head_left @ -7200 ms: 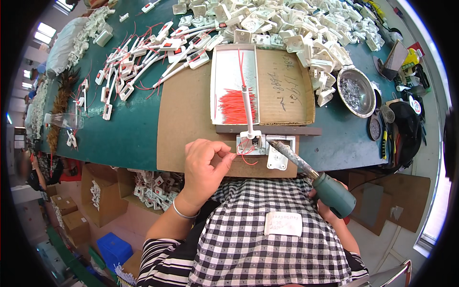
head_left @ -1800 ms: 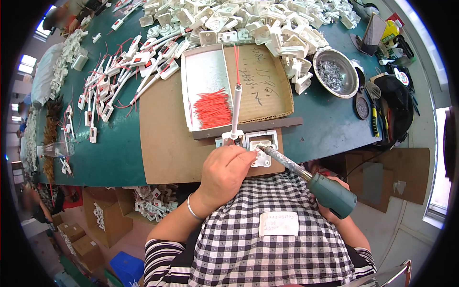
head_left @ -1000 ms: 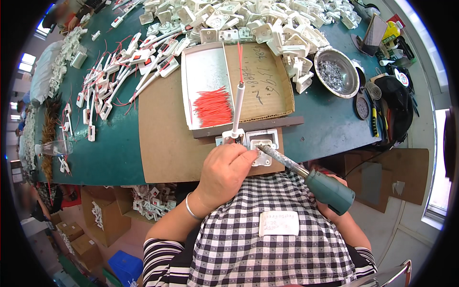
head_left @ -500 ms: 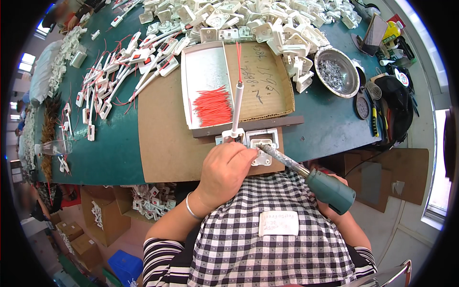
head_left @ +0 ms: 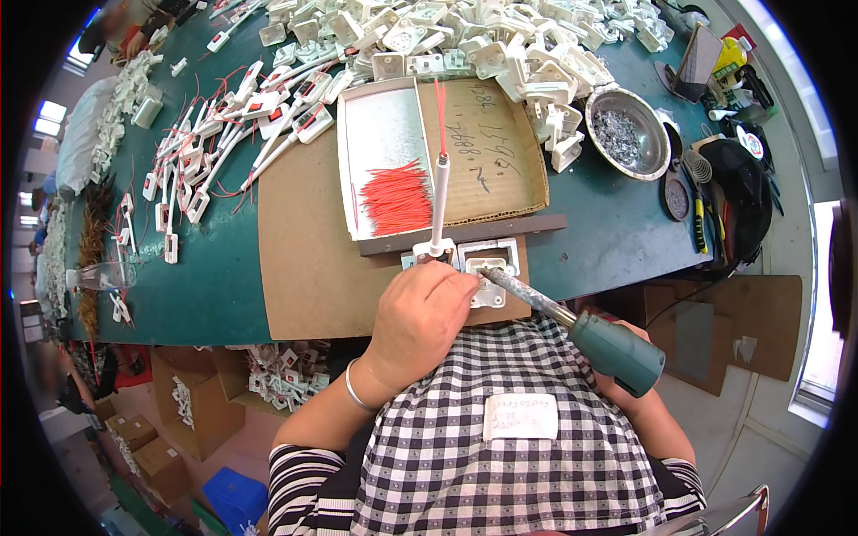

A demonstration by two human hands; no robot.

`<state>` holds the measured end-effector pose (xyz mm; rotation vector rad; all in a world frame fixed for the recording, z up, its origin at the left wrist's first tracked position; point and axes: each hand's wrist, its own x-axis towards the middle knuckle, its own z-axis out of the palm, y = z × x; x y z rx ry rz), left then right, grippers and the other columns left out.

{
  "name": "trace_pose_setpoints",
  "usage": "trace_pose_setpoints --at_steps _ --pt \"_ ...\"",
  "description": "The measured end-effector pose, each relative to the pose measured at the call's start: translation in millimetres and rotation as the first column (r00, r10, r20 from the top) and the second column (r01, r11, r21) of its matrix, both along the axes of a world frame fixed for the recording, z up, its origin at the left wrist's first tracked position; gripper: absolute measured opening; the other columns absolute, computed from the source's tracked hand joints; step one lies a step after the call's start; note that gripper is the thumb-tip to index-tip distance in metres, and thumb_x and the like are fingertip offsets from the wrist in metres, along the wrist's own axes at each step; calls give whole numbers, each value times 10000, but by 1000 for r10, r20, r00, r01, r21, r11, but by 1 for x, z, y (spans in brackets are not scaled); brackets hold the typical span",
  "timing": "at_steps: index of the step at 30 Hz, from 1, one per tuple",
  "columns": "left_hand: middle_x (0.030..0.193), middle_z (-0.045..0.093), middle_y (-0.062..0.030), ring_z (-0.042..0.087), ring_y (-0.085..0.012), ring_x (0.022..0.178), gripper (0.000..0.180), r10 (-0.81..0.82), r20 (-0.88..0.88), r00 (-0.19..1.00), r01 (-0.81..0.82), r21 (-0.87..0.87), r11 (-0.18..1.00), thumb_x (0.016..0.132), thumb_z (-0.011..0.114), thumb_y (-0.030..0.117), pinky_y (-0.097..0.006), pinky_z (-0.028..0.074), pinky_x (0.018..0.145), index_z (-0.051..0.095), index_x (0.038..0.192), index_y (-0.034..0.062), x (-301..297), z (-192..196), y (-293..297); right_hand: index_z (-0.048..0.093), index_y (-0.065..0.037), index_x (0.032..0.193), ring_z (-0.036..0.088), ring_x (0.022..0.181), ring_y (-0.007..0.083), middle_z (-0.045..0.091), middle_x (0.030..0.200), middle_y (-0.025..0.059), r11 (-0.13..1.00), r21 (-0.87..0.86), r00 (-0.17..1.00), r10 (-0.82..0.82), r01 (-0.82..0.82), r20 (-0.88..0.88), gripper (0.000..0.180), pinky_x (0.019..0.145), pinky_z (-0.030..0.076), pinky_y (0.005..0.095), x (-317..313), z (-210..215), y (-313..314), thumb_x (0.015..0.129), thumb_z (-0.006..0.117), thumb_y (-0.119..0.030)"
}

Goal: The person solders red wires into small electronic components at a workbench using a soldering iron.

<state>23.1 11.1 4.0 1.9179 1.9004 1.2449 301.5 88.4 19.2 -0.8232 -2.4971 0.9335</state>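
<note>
My right hand (head_left: pixel 623 384) grips a soldering iron (head_left: pixel 617 350) by its thick green handle. The iron's dull metal tip rests in a small white plastic housing (head_left: pixel 487 295) at the table's near edge. My left hand (head_left: pixel 418 314) is pinched closed beside that tip; whatever its fingers hold is hidden. Just beyond the left fingers, a white tube (head_left: pixel 441 205) stands up from a white plastic base (head_left: pixel 435 252), with red wires (head_left: pixel 442 116) coming out of its far end.
A dark bar (head_left: pixel 465 235) lies across the cardboard sheet (head_left: pixel 304 268). Behind it is a shallow cardboard box (head_left: pixel 532 170) with cut red wires (head_left: pixel 395 198). White housings (head_left: pixel 429 36) are heaped at the back, wired assemblies (head_left: pixel 192 170) at left, a metal bowl (head_left: pixel 666 147) at right.
The upright tube has shifted slightly left. Both hands and the iron hold almost the same place.
</note>
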Motion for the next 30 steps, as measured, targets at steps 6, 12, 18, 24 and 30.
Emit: trace_pose_setpoints --at_steps 6,12,18,24,30 --pt "771 578 -79 571 -257 661 149 0 -4 1000 0 -15 1000 713 698 9 -346 464 582 635 845 36 0 1 -1 646 -37 925 632 788 273 645 868 87 1000 -30 1000 -4 4 3 259 712 503 333 -3 5 -1 676 659 -108" --pt "776 584 -75 575 -255 667 147 1 -14 1000 -1 -3 1000 711 700 11 -344 468 587 638 840 44 0 -1 -1 652 -40 915 633 800 275 648 882 93 1000 14 998 16 -15 -54 243 722 505 342 -2 0 1 681 657 -106" --pt "780 590 -69 576 -249 673 156 6 -27 1000 -4 59 998 707 709 13 -343 472 595 641 842 53 -1 -9 -2 656 -45 900 634 797 272 647 878 94 999 -36 998 -2 0 -55 227 712 506 346 -1 0 1 681 656 -106" --pt "781 585 -67 576 -246 681 162 13 -37 999 -12 37 999 705 713 13 -341 471 600 642 844 55 0 -5 -1 655 -52 903 633 793 266 648 872 85 1000 -13 1000 3 -3 -23 220 703 503 337 -1 2 1 690 658 -108" --pt "787 583 -67 576 -247 683 161 20 -57 998 -18 42 999 704 716 21 -342 472 601 643 843 59 1 -5 -2 655 -51 913 634 796 262 650 878 86 999 -51 1000 2 -3 -30 229 706 504 334 0 1 0 692 659 -111"
